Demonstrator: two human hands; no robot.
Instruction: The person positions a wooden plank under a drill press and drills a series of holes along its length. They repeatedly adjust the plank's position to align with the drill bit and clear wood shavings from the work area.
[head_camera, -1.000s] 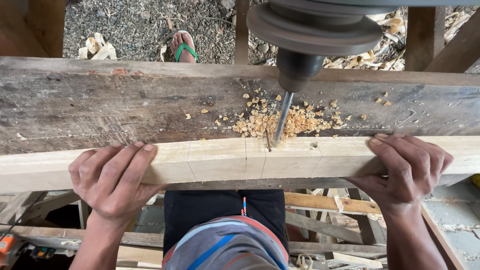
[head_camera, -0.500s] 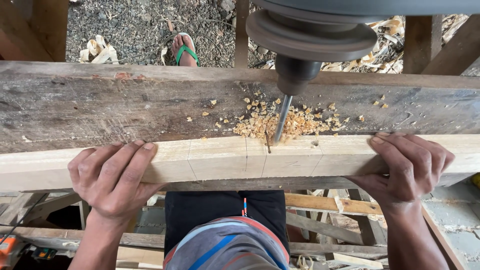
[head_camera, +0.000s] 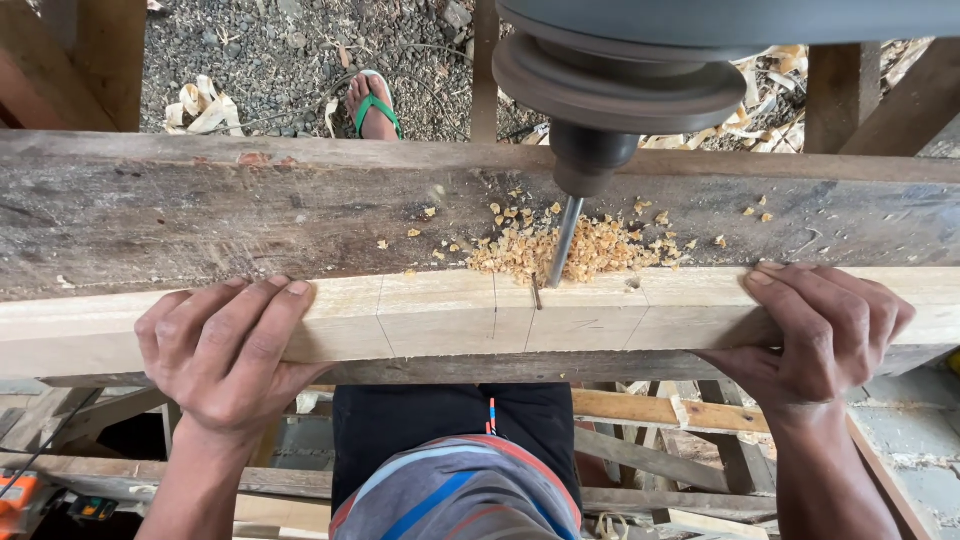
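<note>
1. The left hand (head_camera: 228, 350) lies flat on the pale plank (head_camera: 440, 318), fingers spread, pressing it against the grey beam (head_camera: 200, 215); the right hand (head_camera: 825, 325) curls over the plank's near edge, gripping it.
2. The plank lies along the beam's near side, pencil lines across it.
3. The bit (head_camera: 562, 245) stands in a heap of chips (head_camera: 590, 250) at the plank's far edge. If it catches, the plank could jerk or spin under the hands.
4. Chips hide the hole, so the bit might wander off the marks.
5. A sandalled foot (head_camera: 372, 103) stands beyond the beam.
</note>
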